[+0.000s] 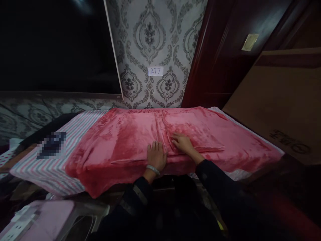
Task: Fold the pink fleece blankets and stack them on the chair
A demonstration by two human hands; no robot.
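Observation:
A red plush cloth covers most of the table. On it lies a folded piece of the same red fabric, with a raised fold running down its middle. My left hand, a bracelet at its wrist, rests palm down on the fabric near the front edge, left of that fold, its fingers extended. My right hand touches the folded fabric just right of the fold, with its fingers bent over and their tips partly hard to make out.
Striped cloth shows at the left under a pixelated item. A large cardboard box stands at the right. Behind are a dark screen and patterned wall. A pink stool is at the lower left.

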